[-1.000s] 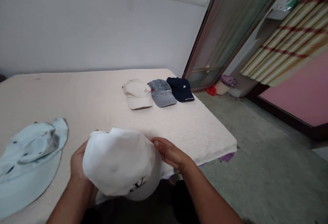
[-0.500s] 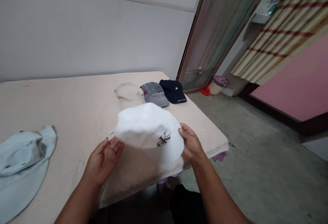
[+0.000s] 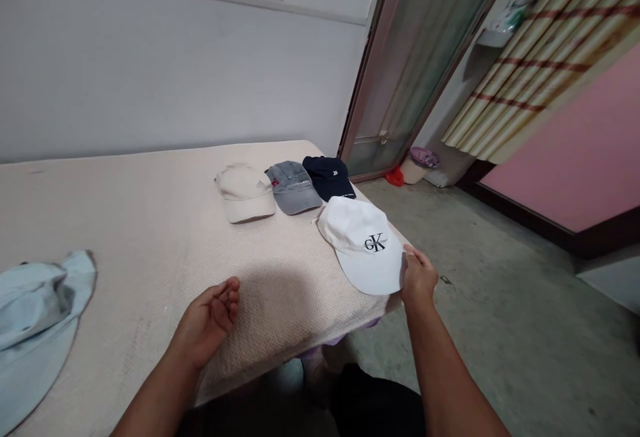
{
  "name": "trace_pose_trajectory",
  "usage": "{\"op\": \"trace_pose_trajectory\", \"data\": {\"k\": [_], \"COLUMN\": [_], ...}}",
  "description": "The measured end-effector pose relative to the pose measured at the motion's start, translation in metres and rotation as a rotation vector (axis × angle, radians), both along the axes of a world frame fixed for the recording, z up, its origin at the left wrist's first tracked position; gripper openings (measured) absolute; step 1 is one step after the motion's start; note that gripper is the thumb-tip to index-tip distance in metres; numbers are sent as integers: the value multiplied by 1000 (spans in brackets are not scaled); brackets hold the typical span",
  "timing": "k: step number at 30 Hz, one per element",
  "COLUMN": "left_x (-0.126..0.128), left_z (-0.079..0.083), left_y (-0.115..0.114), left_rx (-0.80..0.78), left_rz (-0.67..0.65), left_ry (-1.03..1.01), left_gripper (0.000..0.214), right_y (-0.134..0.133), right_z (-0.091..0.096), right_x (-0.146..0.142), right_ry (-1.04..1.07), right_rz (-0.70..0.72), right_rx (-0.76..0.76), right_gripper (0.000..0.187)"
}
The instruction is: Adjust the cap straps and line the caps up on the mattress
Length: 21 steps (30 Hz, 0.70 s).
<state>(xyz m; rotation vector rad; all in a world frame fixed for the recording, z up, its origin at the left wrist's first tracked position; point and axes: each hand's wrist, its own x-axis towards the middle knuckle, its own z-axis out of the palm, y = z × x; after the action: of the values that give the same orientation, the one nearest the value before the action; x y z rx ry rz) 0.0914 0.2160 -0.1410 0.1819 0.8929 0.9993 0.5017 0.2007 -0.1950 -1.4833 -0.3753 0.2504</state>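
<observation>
A white cap (image 3: pixel 357 230) with black letters on its front is at the right corner of the covered bed (image 3: pixel 165 224). My right hand (image 3: pixel 419 277) grips the right edge of its brim, thumb and fingers pinched on it. Over the bed's front part, my left hand (image 3: pixel 213 317) holds nothing, palm turned inward and fingers loosely curled, apart from the cap. Behind the white cap sit a beige cap (image 3: pixel 245 190), a grey cap (image 3: pixel 294 187) and a navy cap (image 3: pixel 329 178) side by side.
At the left edge lies a pale blue hat (image 3: pixel 40 317) with a wide brim. A white wall (image 3: pixel 175 77) backs the bed. To the right are a glass sliding door (image 3: pixel 400 77), a waste bin (image 3: pixel 419 165), a striped curtain (image 3: pixel 530 77) and concrete floor (image 3: pixel 510 277).
The white cap has moved right with my right hand, away from my left hand, which has let go of it. The beige cap's brim is now uncovered.
</observation>
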Motion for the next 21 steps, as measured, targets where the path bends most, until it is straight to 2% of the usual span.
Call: {"op": "trace_pose_trajectory", "data": {"k": [4, 7, 9, 13, 17, 21], "left_x": [-4, -10, -16, -36, -69, -116], "left_z": [-3, -2, -1, 2, 8, 15], "left_y": [-3, -5, -6, -8, -13, -19], "left_rx": [-21, -30, -26, 13, 96, 173], "left_rz": [24, 77, 115, 217, 390, 613], "left_ry": [0, 26, 44, 97, 197, 322], "left_gripper": [17, 17, 16, 11, 11, 14], "right_y": [-1, 1, 3, 7, 7, 9], "right_z": [16, 33, 42, 49, 51, 52], "right_x": [-14, -50, -84, -154, -214, -266], "right_ry": [-147, -384, -454, -398, -411, -513], "right_rz": [-64, -16, 180, 586, 875, 1080], "right_rx": [-22, -33, 7, 2, -79, -117], "right_gripper": [25, 21, 17, 15, 12, 14]}}
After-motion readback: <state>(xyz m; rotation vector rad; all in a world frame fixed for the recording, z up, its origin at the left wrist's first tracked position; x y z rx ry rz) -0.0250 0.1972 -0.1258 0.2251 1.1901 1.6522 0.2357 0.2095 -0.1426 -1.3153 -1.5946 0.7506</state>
